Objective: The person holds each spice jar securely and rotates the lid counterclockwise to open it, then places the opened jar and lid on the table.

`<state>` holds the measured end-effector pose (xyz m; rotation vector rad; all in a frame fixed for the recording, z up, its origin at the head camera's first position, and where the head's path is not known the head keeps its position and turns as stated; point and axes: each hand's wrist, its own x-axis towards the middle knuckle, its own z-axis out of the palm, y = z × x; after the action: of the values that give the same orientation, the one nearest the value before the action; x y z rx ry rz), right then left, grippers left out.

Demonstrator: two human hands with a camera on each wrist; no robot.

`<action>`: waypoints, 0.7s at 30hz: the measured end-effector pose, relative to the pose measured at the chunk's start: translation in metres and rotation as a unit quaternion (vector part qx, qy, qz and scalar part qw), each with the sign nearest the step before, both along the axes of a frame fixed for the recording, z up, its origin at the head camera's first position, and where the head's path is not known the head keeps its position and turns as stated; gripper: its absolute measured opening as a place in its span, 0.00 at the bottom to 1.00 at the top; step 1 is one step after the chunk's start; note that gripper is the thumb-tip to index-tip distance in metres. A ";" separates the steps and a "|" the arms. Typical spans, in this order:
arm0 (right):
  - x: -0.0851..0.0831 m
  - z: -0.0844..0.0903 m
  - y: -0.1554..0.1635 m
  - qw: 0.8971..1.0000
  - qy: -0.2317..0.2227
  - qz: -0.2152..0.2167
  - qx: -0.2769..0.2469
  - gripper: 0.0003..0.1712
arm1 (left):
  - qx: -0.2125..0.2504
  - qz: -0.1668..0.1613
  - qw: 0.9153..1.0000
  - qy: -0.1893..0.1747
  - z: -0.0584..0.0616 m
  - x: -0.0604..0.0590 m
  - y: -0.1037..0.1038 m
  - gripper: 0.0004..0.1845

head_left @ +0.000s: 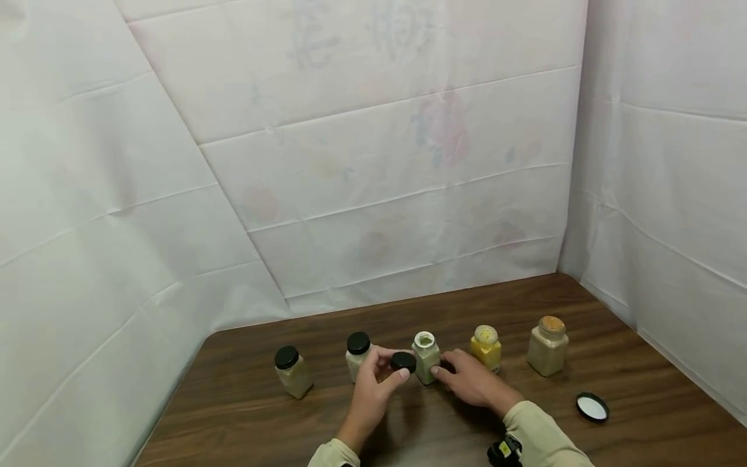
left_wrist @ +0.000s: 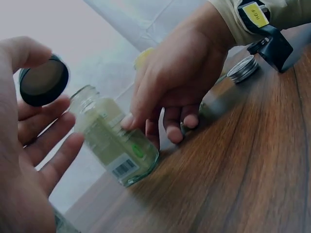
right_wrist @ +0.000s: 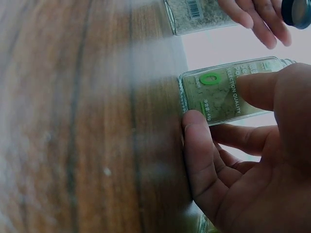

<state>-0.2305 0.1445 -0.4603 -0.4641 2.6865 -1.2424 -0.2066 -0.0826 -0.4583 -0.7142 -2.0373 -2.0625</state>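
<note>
My left hand (head_left: pixel 369 392) pinches a round black lid (head_left: pixel 403 362) between thumb and fingers, held beside an uncapped glass jar of green powder (head_left: pixel 426 363). In the left wrist view the lid's hollow underside shows, and the other fingers are spread below it. The jar stands upright on the table, its mouth bare. My right hand (head_left: pixel 474 381) holds it low on its right side, with the thumb against the front; the right wrist view shows fingers near its base. Just left of my left hand is a black-capped jar (head_left: pixel 355 355), partly hidden by that hand.
Right of my right hand stands a yellow jar (head_left: pixel 486 350) without a black lid, then a bigger beige jar (head_left: pixel 547 350) with an orange-brown top. A dark-rimmed lid (head_left: pixel 592 407) lies white side up. Another black-capped jar (head_left: pixel 294 375) stands far left. White sheeting (head_left: pixel 373 194) surrounds the table.
</note>
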 end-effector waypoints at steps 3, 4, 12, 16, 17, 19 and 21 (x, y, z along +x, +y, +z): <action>0.000 -0.001 0.001 1.000 -0.004 0.003 -0.007 0.24 | -0.011 -0.026 0.999 -0.016 -0.001 0.000 -0.003 0.15; 0.000 -0.001 0.001 1.000 -0.005 0.002 -0.008 0.24 | -0.018 -0.032 0.999 -0.020 -0.002 0.000 -0.003 0.15; -0.001 -0.001 -0.001 1.000 0.007 0.002 0.005 0.23 | -0.053 -0.098 0.991 -0.067 -0.006 -0.002 0.000 0.16; -0.002 -0.002 -0.002 1.000 0.022 0.000 0.014 0.21 | -0.086 -0.134 0.984 -0.076 -0.008 0.000 0.005 0.18; -0.002 -0.002 -0.002 1.000 0.024 0.000 0.016 0.21 | -0.090 -0.143 0.983 -0.076 -0.009 0.000 0.006 0.18; -0.002 -0.002 -0.002 0.999 0.028 -0.006 0.023 0.21 | -0.097 -0.163 0.979 -0.075 -0.011 0.000 0.008 0.19; -0.002 -0.002 -0.002 0.999 0.032 -0.013 0.029 0.21 | -0.099 -0.183 0.975 -0.076 -0.013 -0.001 0.010 0.19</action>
<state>-0.2328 0.1427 -0.4627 -0.4700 2.7817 -1.1728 -0.2071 -0.0724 -0.4713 -1.0696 -2.3736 -2.1757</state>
